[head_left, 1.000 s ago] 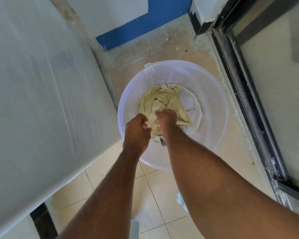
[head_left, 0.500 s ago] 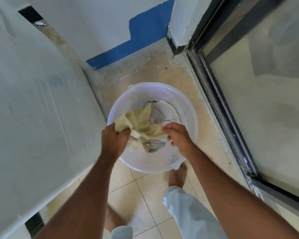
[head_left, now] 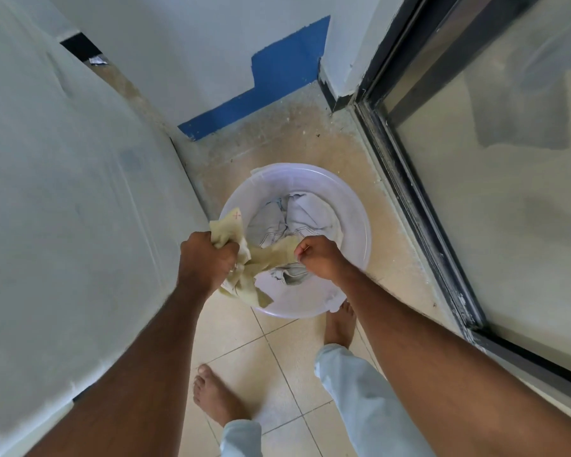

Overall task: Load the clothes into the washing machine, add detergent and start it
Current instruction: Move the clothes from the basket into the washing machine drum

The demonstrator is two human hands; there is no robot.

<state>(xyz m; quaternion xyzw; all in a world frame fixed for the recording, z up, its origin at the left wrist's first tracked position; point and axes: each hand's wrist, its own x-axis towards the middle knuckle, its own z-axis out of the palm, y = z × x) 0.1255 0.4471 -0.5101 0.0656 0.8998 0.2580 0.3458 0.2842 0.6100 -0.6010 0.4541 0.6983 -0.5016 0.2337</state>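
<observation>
Status: cloth [head_left: 241, 263] raised clear of tub [head_left: 356, 212] vs. 1 s ago, when both fists were pressed down on the pile inside. Now stretched between hands above tub's near-left rim, loose end hanging past the edge.

Left hand [head_left: 208, 255]: fingers curled tight round a bunched end of cloth. Right hand [head_left: 320, 257]: thumb and fingers pinching the other end, approx. over tub centre. Hands spread further apart than 0.5 s ago, so cloth pulled out longer.

Uncovered by the lift: white garment [head_left: 297, 222] w/ dark stitching, lying in tub bottom, not held. Previously mostly hidden under the cloth.

Tub on floor [head_left: 277, 143], between washer [head_left: 63, 192] on left side and glass door [head_left: 475, 159] on right. Washer opening not in view; lid state unknown.

Meaning for task: first item separated from pile, ready for transfer leftward to washer. Loading barely begun – at least one garment left in tub. Detergent and start steps pending; no detergent visible.

Caution: hanging end may snag tub rim during swing to washer.
</observation>
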